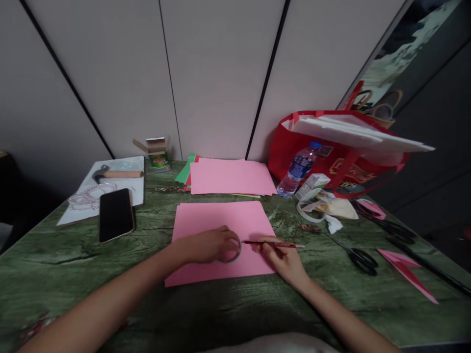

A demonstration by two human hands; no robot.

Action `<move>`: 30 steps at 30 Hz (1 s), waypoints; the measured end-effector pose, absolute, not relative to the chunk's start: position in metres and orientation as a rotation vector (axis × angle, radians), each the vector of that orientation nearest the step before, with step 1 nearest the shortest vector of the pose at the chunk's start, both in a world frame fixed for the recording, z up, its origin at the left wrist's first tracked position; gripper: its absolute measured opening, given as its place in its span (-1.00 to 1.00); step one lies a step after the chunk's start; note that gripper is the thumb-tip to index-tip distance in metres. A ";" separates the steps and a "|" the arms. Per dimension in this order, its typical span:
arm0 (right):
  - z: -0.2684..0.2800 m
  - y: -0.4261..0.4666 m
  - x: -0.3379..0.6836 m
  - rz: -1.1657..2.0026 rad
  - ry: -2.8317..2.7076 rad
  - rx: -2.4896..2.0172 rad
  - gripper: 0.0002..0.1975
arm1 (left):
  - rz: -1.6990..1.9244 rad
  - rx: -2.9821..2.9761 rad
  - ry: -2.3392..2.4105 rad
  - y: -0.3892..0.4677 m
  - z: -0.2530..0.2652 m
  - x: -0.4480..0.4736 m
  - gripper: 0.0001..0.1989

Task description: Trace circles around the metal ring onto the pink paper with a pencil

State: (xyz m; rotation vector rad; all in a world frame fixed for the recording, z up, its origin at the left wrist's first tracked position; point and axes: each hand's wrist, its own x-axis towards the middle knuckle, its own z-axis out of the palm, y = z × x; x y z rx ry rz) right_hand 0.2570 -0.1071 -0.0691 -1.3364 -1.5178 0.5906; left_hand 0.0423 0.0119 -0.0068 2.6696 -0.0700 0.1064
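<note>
L hand (215, 245) + R hand (279, 257) both gripping

L half-curling over ring (240, 249), holding it on pink sheet (221, 215); R pinching pencil (272, 243) tight, tip pointing 9 o'clock nr ring. Scissors (349, 251) lying approx 3 o'clock off sheet.

The left hand (217, 246) holds a ring (239, 253) on the pink paper (221, 215). The right hand (282, 256) holds a red pencil (272, 243), its tip just beside the ring. Black-handled scissors (362, 261) lie to the right.

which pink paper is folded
The pointed piece at far right, beside the black-handled scissors; the pink paper under the left hand and the pink stack behind it lie flat.
</note>
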 end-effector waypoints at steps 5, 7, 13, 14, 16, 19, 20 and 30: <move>-0.065 -0.114 0.256 0.437 -1.696 -1.275 -0.85 | 0.050 2.701 -0.043 0.013 -0.004 0.044 -0.78; -0.063 -0.119 0.255 0.369 -1.772 -1.243 -0.87 | 0.039 2.693 -0.028 0.014 -0.004 0.044 -0.74; -0.059 -0.135 0.249 0.224 -1.948 -1.142 -0.81 | 0.044 2.683 0.006 0.015 -0.009 0.043 -0.69; -0.059 -0.137 0.248 0.217 -1.983 -1.134 -0.80 | 0.046 2.688 0.019 0.015 -0.011 0.043 -0.69; -0.057 -0.141 0.245 0.210 -2.040 -1.117 -0.77 | 0.040 2.706 0.034 0.016 -0.013 0.043 -0.68; -0.055 -0.143 0.240 0.201 -2.090 -1.080 -0.76 | 0.013 2.732 0.053 0.016 -0.013 0.044 -0.68; -0.055 -0.143 0.239 0.200 -2.105 -1.069 -0.76 | -0.003 2.740 0.063 0.016 -0.013 0.045 -0.69; -0.044 -0.132 0.215 0.144 -2.343 -0.956 -0.75 | -0.130 2.853 0.090 0.014 -0.003 0.052 -0.73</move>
